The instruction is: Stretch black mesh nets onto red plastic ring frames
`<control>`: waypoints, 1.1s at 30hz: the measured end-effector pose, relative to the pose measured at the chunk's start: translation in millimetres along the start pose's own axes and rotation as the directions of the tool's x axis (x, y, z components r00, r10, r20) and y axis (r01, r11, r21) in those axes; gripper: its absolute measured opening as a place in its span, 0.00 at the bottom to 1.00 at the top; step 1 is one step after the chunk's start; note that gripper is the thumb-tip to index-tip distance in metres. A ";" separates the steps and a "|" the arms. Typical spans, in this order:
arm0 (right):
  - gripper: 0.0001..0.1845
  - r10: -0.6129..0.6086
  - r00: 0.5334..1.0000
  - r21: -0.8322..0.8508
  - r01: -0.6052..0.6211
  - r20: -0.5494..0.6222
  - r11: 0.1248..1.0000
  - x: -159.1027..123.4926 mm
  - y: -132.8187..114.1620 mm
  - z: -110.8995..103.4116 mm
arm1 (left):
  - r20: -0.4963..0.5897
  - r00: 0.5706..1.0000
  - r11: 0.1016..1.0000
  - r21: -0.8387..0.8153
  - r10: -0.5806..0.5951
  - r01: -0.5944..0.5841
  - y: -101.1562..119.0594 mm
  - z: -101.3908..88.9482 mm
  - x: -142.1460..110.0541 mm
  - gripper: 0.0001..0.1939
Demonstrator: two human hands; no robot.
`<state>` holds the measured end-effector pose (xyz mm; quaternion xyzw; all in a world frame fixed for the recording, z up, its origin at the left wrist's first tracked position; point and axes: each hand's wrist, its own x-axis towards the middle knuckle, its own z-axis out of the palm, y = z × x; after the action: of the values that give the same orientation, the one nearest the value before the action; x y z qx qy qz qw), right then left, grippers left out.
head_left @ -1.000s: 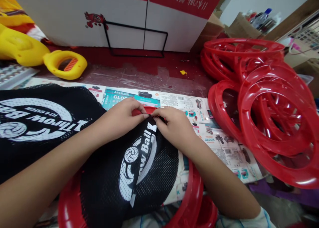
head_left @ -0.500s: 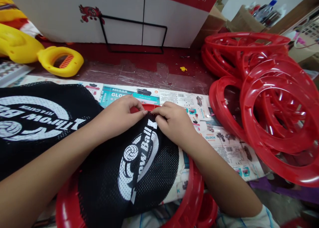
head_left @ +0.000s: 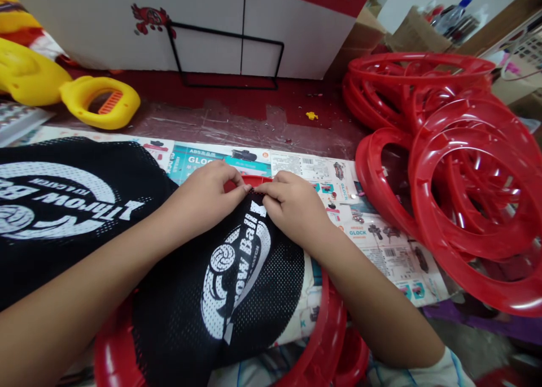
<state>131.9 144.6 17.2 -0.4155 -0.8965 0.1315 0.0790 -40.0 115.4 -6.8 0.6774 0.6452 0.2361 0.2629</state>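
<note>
A black mesh cloth printed with white "Throw Ball" lettering lies over a red plastic ring in front of me. At the ring's far rim, my left hand pinches the cloth's edge between thumb and fingers. Close beside it, my right hand pinches the same edge, the fingertips of both hands almost touching. My fingers cover part of the rim there. To the left lies a second black mesh cloth with the same print, partly under my left forearm.
Red rings are heaped at the right. A yellow plastic ring-shaped piece lies at the back left. Behind stand a black wire frame and a large white box. Printed card sheets cover the table. A small yellow scrap lies beyond them.
Almost nothing differs. Both hands keep their pinch on the cloth at the rim, with only a very slight shift of fingers and view.
</note>
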 end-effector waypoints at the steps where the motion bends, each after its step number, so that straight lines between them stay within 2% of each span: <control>1: 0.16 -0.004 1.000 -0.022 0.004 0.009 1.000 0.2 -0.1 -0.1 | -0.006 1.000 1.000 0.005 -0.002 0.002 0.4 0.2 0.1 0.13; 8: 0.15 -0.094 0.992 -0.230 0.111 0.084 0.967 -3.9 -3.2 -5.5 | -0.024 0.999 0.999 0.029 -0.042 0.042 5.2 0.9 0.3 0.11; 11: 0.15 -0.117 0.987 -0.242 0.142 0.112 0.960 -6.0 -3.7 -8.6 | -0.026 0.999 0.998 0.047 -0.047 0.049 5.6 0.7 0.0 0.12; 13: 0.14 -0.092 0.990 -0.119 0.105 0.109 0.987 -6.0 -2.3 -11.3 | -0.020 1.000 0.998 0.059 -0.023 0.024 4.2 0.8 -0.4 0.12; 15: 0.12 -0.007 0.997 0.096 -0.001 0.081 0.995 -5.2 0.8 -14.6 | -0.015 1.000 0.997 0.069 0.022 -0.021 1.7 1.5 -1.3 0.11; 17: 0.09 0.116 0.991 0.292 -0.131 0.068 0.947 -4.1 5.4 -17.7 | -0.021 0.996 0.992 0.094 0.084 -0.082 -0.7 2.9 -3.1 0.11; 19: 0.06 0.217 0.972 0.405 -0.233 0.086 0.884 -3.3 10.4 -19.6 | -0.061 0.982 0.978 0.122 0.178 -0.170 -2.1 4.6 -5.8 0.12; 22: 0.06 0.261 0.956 0.504 -0.294 0.136 0.812 -2.6 16.6 -19.5 | -0.124 0.927 0.931 0.145 0.354 -0.336 -2.0 6.6 -10.3 0.14; 24: 0.07 0.270 0.952 0.549 -0.305 0.146 0.778 -2.2 19.1 -18.3 | -0.117 0.896 0.899 0.153 0.429 -0.410 -1.6 7.1 -12.3 0.15; 28: 0.08 0.268 0.950 0.584 -0.311 0.163 0.750 -0.9 21.9 -15.7 | -0.056 0.879 0.872 0.169 0.474 -0.459 -3.0 7.8 -13.7 0.16; 33: 0.07 0.261 0.954 0.590 -0.296 0.147 0.751 1.0 24.9 -11.6 | -0.033 0.867 0.856 0.183 0.497 -0.484 -5.2 10.2 -13.5 0.17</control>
<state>152.2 162.8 20.8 -0.4932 -0.7368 0.4330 0.1626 -37.9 101.5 -17.6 0.8293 0.4787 0.2665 0.1099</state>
